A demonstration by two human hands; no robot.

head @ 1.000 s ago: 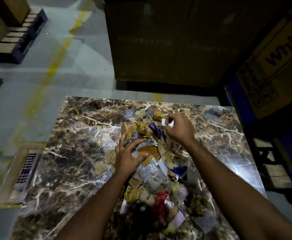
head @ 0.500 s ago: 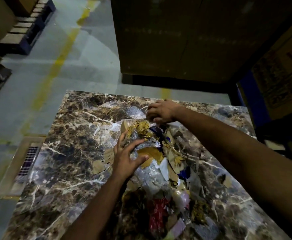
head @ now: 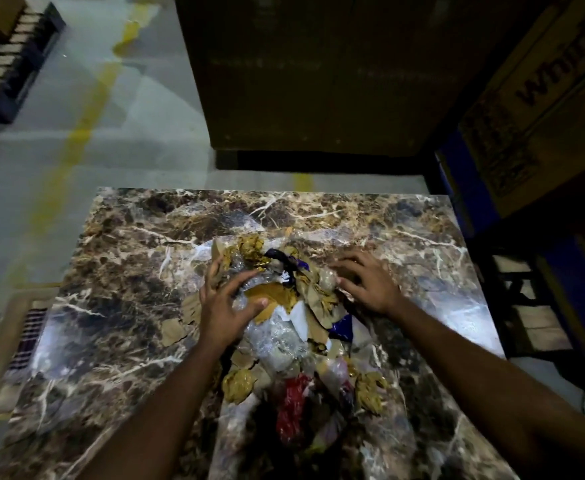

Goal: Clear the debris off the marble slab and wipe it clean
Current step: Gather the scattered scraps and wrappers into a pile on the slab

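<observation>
A brown marble slab (head: 118,271) with white veins fills the lower view. A heap of debris (head: 284,327) runs down its middle: torn brown paper, clear plastic wrap, crumpled yellow scraps, a blue piece and a red wrapper (head: 293,407). My left hand (head: 225,303) rests on the heap's upper left part with fingers spread over the clear plastic. My right hand (head: 367,284) lies on the heap's upper right edge, fingers spread and slightly bent, touching a crumpled brown wad (head: 327,282). Neither hand plainly grips anything.
Big cardboard boxes (head: 319,74) stand just beyond the slab's far edge and at the right (head: 540,98). A wooden frame (head: 3,344) lies on the floor at the slab's left. A pallet (head: 10,60) sits far left on the grey floor with a yellow line.
My right hand came back from the slab's far middle to the heap's upper right side and opened over the scraps. My left hand stayed on the plastic.
</observation>
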